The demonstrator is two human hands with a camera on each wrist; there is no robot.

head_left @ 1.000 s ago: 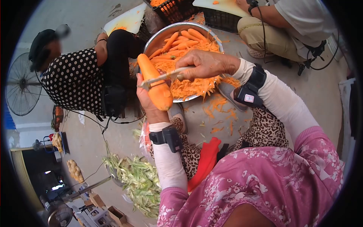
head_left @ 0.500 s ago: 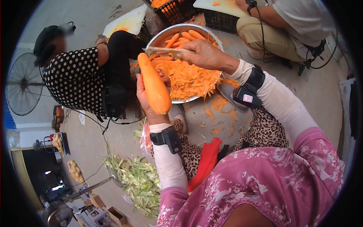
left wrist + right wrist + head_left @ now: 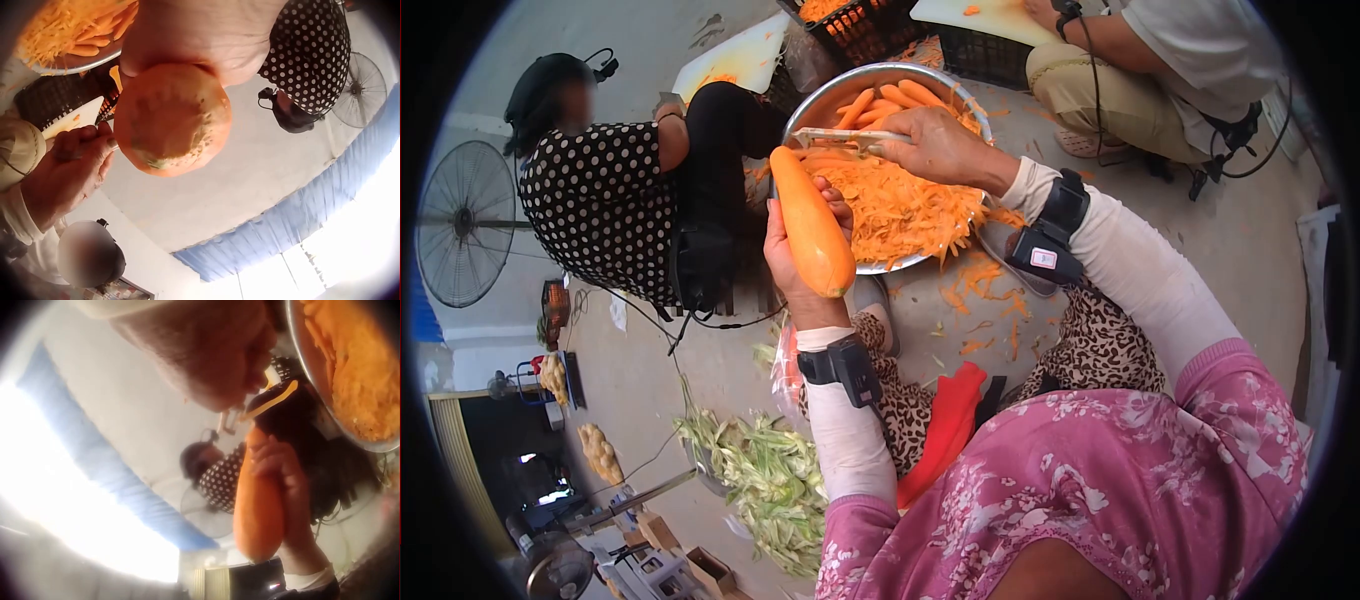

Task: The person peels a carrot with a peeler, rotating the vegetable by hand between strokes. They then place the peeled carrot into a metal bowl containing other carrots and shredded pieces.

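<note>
My left hand (image 3: 790,258) grips a large orange carrot (image 3: 815,232) from below and the side, its thick end toward me. In the left wrist view that blunt end of the carrot (image 3: 172,122) hides most of the fingers. My right hand (image 3: 945,150) holds a peeler (image 3: 825,136) by its handle, its head just past the carrot's narrow tip. A strip of peel (image 3: 278,400) shows by the peeler head in the right wrist view. Below both hands stands a metal basin (image 3: 788,125) with orange peelings (image 3: 910,215) and several whole carrots (image 3: 918,92).
People sit at the left, in a polka-dot top (image 3: 595,205), and at the upper right. Cutting boards (image 3: 735,55) and black crates (image 3: 870,35) stand beyond the basin. Peelings litter the floor by my shoes; a pile of green husks (image 3: 760,480) lies at lower left.
The peeler has moved from across the carrot's middle up to beyond its narrow tip. The carrot has turned a little in the left hand and now shows a smooth side.
</note>
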